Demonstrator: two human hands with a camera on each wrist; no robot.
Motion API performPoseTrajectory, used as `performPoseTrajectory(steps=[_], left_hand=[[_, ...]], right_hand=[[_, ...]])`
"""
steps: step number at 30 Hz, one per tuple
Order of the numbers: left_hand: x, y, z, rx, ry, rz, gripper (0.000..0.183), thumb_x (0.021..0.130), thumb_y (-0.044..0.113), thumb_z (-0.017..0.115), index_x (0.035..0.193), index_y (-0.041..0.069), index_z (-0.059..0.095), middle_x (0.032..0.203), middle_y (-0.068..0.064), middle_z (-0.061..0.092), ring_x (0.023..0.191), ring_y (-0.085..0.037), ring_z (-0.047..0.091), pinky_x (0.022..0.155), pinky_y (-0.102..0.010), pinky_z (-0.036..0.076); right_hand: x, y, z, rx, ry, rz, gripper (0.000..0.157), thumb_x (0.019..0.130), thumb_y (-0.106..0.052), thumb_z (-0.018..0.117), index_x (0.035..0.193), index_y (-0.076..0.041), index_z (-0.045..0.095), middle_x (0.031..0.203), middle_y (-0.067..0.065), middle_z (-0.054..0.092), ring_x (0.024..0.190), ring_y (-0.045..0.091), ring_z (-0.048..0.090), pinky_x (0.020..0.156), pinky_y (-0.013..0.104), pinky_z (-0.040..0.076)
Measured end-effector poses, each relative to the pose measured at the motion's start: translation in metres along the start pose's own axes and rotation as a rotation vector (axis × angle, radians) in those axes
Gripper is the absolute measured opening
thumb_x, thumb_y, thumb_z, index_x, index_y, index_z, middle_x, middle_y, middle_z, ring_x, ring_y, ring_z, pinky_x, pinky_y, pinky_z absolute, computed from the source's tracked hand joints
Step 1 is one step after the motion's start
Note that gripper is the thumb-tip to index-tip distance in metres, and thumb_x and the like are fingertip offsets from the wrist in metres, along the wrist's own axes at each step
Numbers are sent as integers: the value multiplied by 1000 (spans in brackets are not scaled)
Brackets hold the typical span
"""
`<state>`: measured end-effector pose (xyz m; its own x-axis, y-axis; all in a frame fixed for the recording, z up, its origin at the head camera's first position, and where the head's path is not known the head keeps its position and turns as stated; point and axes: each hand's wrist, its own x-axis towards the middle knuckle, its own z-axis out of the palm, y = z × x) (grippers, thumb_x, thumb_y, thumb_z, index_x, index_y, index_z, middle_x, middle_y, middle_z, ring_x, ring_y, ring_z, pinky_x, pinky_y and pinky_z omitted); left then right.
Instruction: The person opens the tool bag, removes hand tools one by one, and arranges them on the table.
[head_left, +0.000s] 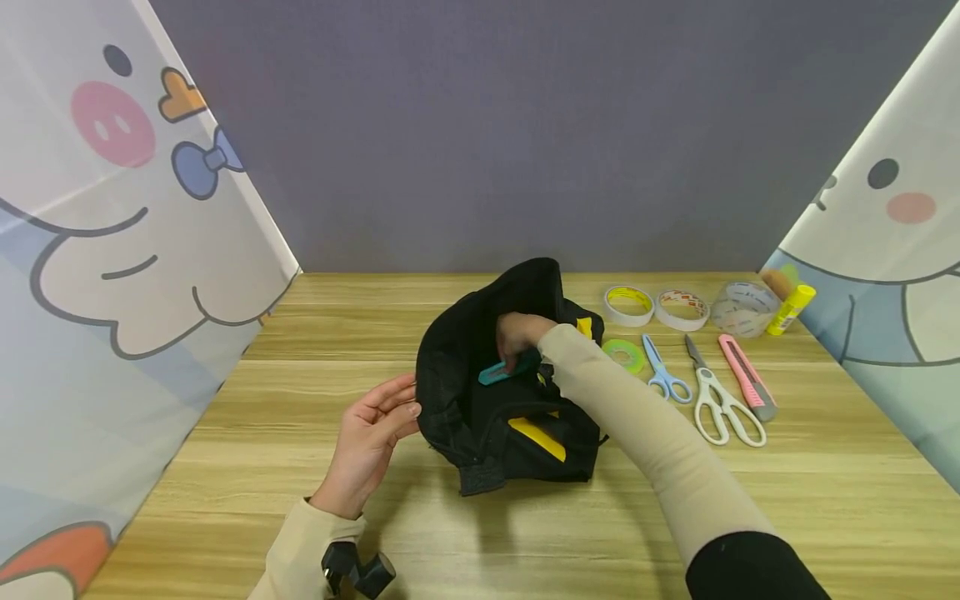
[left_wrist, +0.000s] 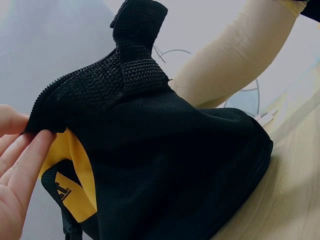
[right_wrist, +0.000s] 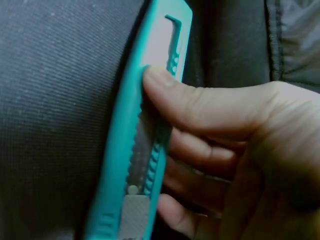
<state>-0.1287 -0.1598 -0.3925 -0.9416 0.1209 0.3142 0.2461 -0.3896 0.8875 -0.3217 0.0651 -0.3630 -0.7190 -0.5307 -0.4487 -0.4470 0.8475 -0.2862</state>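
Observation:
A black fabric bag [head_left: 457,367] with yellow patches stands on the table, its mouth facing me. My left hand [head_left: 372,433] pinches the bag's left rim between thumb and fingers; the left wrist view shows the edge of the black cloth [left_wrist: 160,160] between them. Inside the bag, my right hand [head_left: 519,335] holds a teal utility knife [right_wrist: 127,125]. In the right wrist view the thumb lies across the knife's body, with the other fingers behind it. Part of the knife is hidden by the hand in the head view.
Right of the bag lie two tape rolls [head_left: 628,306], a clear tape roll [head_left: 745,308], a green tape roll [head_left: 624,356], blue scissors [head_left: 664,371], white scissors [head_left: 723,400], a pink utility knife [head_left: 747,377] and a yellow glue stick [head_left: 791,310]. A grey panel [head_left: 480,133] stands behind.

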Motion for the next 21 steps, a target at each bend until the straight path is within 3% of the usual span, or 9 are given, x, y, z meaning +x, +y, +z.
performPoseTrajectory(steps=[8, 21], left_hand=[[0, 0, 0, 1, 8, -4, 45, 93, -15, 56, 119, 18, 72, 108, 0, 73, 89, -9, 69, 73, -25, 59], [-1, 0, 0, 21, 20, -9, 47, 93, -16, 54, 118, 19, 72, 108, 1, 72, 90, -9, 69, 73, -23, 59]], right_hand=[[-16, -1, -10, 139, 65, -54, 8, 84, -12, 81, 85, -9, 73, 93, 5, 66, 78, 19, 61, 69, 31, 57], [-51, 3, -42, 273, 110, -205, 5, 85, -10, 80, 87, -7, 75, 81, 1, 71, 74, 19, 65, 69, 33, 59]])
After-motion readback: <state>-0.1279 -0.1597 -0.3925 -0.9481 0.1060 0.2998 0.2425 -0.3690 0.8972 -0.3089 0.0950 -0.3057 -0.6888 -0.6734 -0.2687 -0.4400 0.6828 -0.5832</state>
